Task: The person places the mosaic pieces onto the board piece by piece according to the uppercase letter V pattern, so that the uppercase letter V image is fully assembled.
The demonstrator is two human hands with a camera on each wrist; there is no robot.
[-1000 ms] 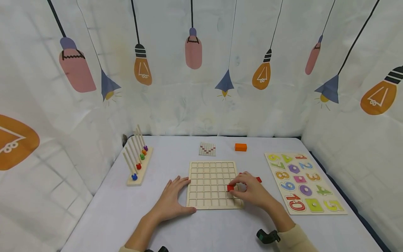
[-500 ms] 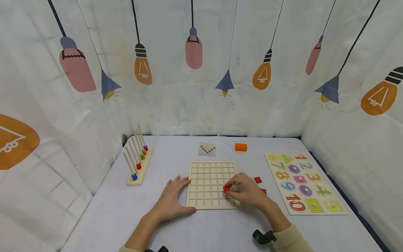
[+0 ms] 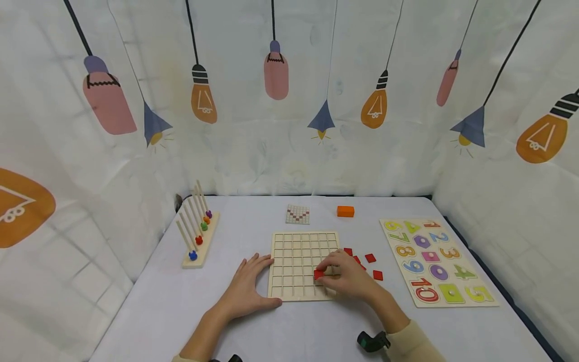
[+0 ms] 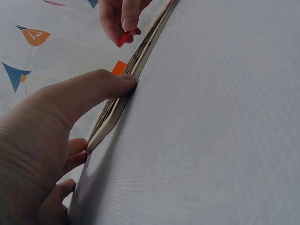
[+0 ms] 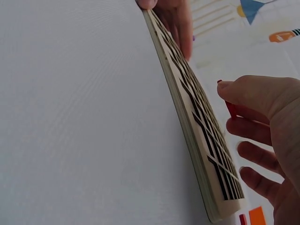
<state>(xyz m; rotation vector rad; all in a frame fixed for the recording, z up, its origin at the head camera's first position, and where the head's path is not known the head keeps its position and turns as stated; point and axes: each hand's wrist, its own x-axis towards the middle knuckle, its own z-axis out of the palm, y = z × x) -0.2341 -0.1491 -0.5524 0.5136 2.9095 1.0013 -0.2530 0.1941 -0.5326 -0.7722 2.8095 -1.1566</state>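
My right hand (image 3: 348, 277) pinches a red square tile (image 3: 318, 274) between thumb and fingertips, over the right part of a wooden grid board (image 3: 291, 256). In the right wrist view the tile (image 5: 231, 109) stands edge-on between thumb and index finger, above the board's slotted surface. My left hand (image 3: 248, 287) lies spread at the board's left side, thumb at the near left corner and fingertips at the left edge. In the left wrist view its thumb (image 4: 110, 84) rests on the board's rim. Several red tiles (image 3: 377, 275) lie on the table right of the board, some partly behind the right hand.
A small pattern card (image 3: 298, 214) and an orange block (image 3: 346, 211) lie beyond the board. At the left stands a peg stand (image 3: 201, 246) with coloured beads. A number puzzle board (image 3: 429, 269) lies at the right. A printed curtain (image 3: 253, 156) encloses the table's back and sides.
My right hand has moved left across the board with the red tile in its fingers, uncovering more loose red tiles at the right. The left hand has stayed in place.
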